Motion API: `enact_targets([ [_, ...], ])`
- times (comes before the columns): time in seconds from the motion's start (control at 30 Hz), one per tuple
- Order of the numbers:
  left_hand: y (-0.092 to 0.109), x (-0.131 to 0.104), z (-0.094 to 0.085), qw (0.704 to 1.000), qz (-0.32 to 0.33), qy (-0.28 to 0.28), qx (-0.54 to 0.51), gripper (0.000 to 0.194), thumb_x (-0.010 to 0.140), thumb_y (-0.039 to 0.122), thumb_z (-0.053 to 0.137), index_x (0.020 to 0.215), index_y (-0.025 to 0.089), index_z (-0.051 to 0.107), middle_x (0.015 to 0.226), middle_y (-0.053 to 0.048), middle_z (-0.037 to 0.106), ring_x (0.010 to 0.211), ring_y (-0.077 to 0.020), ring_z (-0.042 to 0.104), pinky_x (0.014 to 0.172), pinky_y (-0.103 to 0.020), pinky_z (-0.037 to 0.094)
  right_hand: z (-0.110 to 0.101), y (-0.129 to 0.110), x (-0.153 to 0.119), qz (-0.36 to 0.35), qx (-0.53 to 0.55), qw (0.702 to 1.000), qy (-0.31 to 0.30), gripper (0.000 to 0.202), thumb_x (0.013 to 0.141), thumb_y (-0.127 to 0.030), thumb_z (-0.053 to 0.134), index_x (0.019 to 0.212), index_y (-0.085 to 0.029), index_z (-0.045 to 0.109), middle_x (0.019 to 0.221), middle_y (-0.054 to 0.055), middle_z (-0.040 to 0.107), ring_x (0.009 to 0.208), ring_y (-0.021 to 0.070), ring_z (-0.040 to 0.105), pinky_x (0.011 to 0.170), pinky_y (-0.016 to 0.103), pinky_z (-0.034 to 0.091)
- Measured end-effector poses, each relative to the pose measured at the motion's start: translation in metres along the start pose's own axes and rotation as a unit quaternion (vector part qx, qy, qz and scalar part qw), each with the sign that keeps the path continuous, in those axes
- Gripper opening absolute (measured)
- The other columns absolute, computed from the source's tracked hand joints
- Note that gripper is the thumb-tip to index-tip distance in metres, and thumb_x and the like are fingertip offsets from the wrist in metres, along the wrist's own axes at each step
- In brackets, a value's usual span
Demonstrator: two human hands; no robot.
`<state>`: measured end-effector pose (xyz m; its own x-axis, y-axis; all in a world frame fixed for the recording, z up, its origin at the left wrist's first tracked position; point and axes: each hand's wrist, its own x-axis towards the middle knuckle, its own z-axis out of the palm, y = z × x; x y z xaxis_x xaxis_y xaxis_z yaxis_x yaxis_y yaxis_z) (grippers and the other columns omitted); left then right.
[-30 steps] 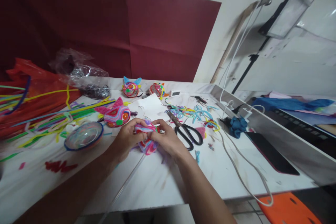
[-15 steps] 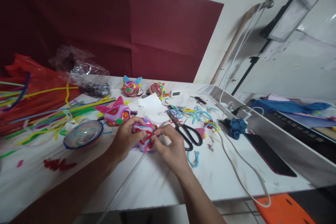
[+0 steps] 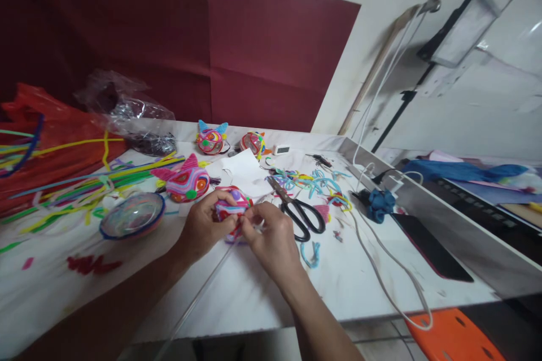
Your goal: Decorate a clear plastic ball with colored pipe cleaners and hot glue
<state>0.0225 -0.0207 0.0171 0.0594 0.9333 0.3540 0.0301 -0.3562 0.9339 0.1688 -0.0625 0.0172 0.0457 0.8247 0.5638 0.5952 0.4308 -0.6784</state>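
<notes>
A round ball wrapped in pink, red and purple fuzzy strips [image 3: 231, 198] is between my hands, above the white table. My left hand [image 3: 206, 221] grips its left side, the thumb pressed on the front. At its right front, my right hand [image 3: 269, 232] pinches with thumb and fingertips; what lies between them is too small to make out. A thin clear rod [image 3: 199, 290] runs from under the ball toward the table's front edge. Black-handled scissors [image 3: 298, 211] lie just right of my right hand, and a pink eared ball [image 3: 187, 181] sits behind my left hand.
A blue-rimmed clear bowl [image 3: 133, 215], red fuzzy pieces [image 3: 93, 264] and colored strips [image 3: 122, 180] lie left. Two decorated balls stand at the back. Strip scraps [image 3: 311, 180], white cables, a blue scrunchie [image 3: 380, 205] and a black phone [image 3: 432, 248] are right.
The ball has turned a little between my hands, showing more of its top. My right hand's fingers have curled in and shifted slightly. The whole view has moved a little.
</notes>
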Motion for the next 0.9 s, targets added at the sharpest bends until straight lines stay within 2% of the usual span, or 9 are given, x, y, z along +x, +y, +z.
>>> enact_targets([
  [0.1,0.001,-0.001,0.001,0.999,0.022,0.004,0.026,0.016,0.057,0.018,0.067,0.073,0.019,0.066,0.076,0.000,0.067,0.065,-0.0131,0.060,0.056,-0.022,0.048,-0.005,-0.003,0.002,-0.035,-0.071,0.996,-0.032,0.009,0.083,-0.014,0.061,0.076,-0.018,0.066,0.075,0.004,0.068,0.074,0.0190,0.064,0.070,0.029,0.046],
  [0.27,0.001,-0.003,0.001,0.998,0.034,0.000,0.048,0.014,0.060,0.019,0.065,0.074,0.019,0.066,0.072,0.001,0.066,0.052,-0.0091,0.052,0.045,-0.019,0.040,-0.006,-0.008,0.003,-0.062,-0.172,0.981,-0.070,0.011,0.087,-0.016,0.059,0.078,-0.016,0.065,0.076,0.006,0.067,0.074,0.0217,0.064,0.067,0.030,0.046],
  [0.4,0.000,-0.002,0.001,0.998,0.050,0.000,0.043,0.013,0.061,0.016,0.064,0.074,0.019,0.065,0.071,0.002,0.067,0.050,-0.0081,0.053,0.045,-0.018,0.042,0.000,-0.008,0.001,-0.061,-0.160,0.985,-0.031,0.010,0.086,-0.014,0.059,0.077,-0.017,0.063,0.074,0.005,0.066,0.073,0.0204,0.064,0.066,0.028,0.045],
  [0.57,-0.005,-0.001,0.001,0.996,0.079,0.002,0.032,0.013,0.062,0.013,0.065,0.074,0.020,0.064,0.071,0.004,0.067,0.048,-0.0065,0.053,0.044,-0.016,0.043,0.007,-0.007,-0.003,-0.026,-0.130,0.991,0.011,0.012,0.084,-0.013,0.059,0.073,-0.018,0.060,0.070,0.003,0.065,0.066,0.0186,0.062,0.063,0.027,0.042],
  [0.73,-0.001,-0.002,0.002,0.998,0.058,0.000,0.023,0.012,0.062,0.016,0.065,0.073,0.019,0.064,0.063,0.005,0.064,0.042,-0.0062,0.051,0.040,-0.016,0.041,0.009,-0.009,-0.003,0.008,-0.127,0.992,0.006,0.012,0.086,-0.014,0.059,0.075,-0.017,0.061,0.071,0.005,0.067,0.065,0.0190,0.063,0.063,0.028,0.041],
  [0.9,0.009,-0.002,0.003,0.998,0.052,0.005,0.020,0.012,0.059,0.016,0.066,0.070,0.019,0.064,0.063,0.005,0.064,0.037,-0.0032,0.042,0.037,-0.016,0.038,0.005,-0.013,-0.001,0.027,-0.134,0.991,-0.014,0.012,0.087,-0.015,0.060,0.075,-0.017,0.061,0.071,0.005,0.068,0.065,0.0191,0.062,0.062,0.028,0.039],
])
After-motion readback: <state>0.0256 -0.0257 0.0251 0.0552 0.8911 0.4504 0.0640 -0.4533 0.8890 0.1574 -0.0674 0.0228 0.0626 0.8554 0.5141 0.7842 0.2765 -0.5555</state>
